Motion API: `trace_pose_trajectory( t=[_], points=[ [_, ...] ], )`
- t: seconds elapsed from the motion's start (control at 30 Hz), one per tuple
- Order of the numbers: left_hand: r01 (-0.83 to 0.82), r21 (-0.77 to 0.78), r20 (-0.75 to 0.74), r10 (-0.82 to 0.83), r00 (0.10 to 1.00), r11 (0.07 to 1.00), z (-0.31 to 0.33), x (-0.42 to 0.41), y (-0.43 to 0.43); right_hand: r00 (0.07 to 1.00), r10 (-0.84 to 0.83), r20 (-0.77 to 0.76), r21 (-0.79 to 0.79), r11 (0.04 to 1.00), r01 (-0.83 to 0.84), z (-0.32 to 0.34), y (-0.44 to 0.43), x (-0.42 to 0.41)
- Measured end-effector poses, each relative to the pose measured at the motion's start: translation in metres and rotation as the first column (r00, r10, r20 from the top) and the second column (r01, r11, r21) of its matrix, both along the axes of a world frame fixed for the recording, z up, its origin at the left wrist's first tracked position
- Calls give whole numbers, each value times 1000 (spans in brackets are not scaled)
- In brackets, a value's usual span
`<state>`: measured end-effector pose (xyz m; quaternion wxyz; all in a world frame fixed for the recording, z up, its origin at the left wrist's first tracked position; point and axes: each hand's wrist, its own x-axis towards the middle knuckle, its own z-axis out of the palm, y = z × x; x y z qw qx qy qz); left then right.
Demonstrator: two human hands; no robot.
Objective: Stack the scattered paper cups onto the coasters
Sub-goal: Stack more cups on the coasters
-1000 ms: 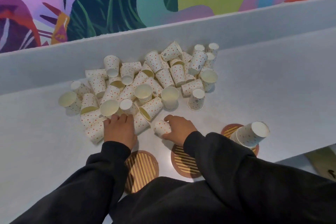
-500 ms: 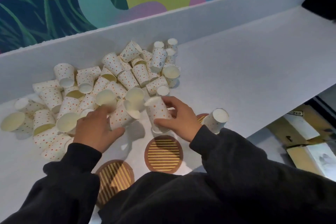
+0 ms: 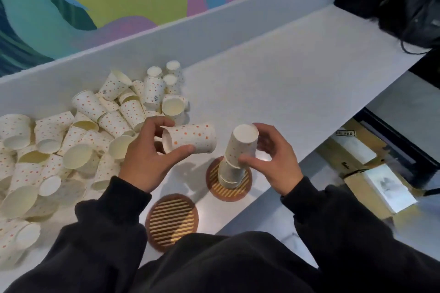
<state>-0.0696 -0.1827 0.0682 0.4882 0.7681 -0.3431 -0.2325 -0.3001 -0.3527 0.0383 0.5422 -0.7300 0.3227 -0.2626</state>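
A: Coasters first: the empty round brown striped coaster [image 3: 172, 221] lies nearest the person, and the second brown striped coaster [image 3: 229, 179] just beyond carries the inverted stack of dotted white paper cups [image 3: 235, 157].

B: And the hands?

A: The right hand [image 3: 273, 162] curls around the stack's top cup. The left hand [image 3: 148, 157] pinches a dotted paper cup [image 3: 189, 138], lying sideways, long axis pointing right toward the stack, close beside it.

B: Obstacles?

A: Seemingly none between them. The scattered heap of dotted cups [image 3: 78, 135] lies farther left on the white table [image 3: 273, 83].
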Motion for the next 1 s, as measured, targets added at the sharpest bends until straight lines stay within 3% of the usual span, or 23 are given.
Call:
trace_pose_trajectory(
  t=[0.4,0.57,1.0],
  points=[
    [65,-78,78,-59,995,995,29,-53,-34,971,190,-148,42,982,-185,-49,-13,-4],
    [100,-27,264,-89,961,995,24,-71,-40,952,237,-195,71,971,-227,-68,-15,-3],
    [112,94,414,-141,899,989,-12,-92,-48,913,317,-256,83,949,-305,-110,-28,-6]
  ],
)
